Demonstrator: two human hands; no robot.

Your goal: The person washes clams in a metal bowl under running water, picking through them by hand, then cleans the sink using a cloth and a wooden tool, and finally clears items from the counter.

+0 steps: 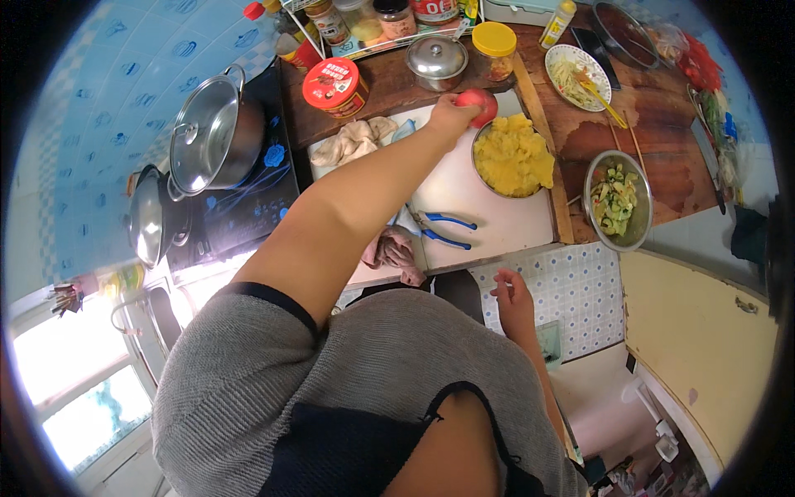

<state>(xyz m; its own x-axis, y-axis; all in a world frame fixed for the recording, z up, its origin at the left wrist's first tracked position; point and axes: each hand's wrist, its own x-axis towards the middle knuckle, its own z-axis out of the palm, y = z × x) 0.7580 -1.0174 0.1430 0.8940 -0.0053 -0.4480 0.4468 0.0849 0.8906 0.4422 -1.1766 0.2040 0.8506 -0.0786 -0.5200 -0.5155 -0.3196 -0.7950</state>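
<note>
My left hand (pixel 452 118) reaches out over the white counter section and grips a round red object (pixel 477 107), whose kind I cannot tell. Just below it stands a round bowl heaped with yellow mash (pixel 513 155). My right hand (pixel 514 301) hangs low before the counter's front edge, fingers slightly curled, holding nothing. Blue-handled pliers (pixel 448 230) lie on the white surface, beside a crumpled pinkish-brown cloth (pixel 394 253). A beige cloth (pixel 353 143) lies farther back, left of my forearm.
A glass-lidded pot (pixel 214 136) stands on the black stove at left. A red tub (pixel 335 87), a lidded metal pot (pixel 436 62) and a yellow-capped jar (pixel 495 50) line the back. At right are a plate of shreds (pixel 579 77), a metal bowl (pixel 618 202) and a knife (pixel 708 155).
</note>
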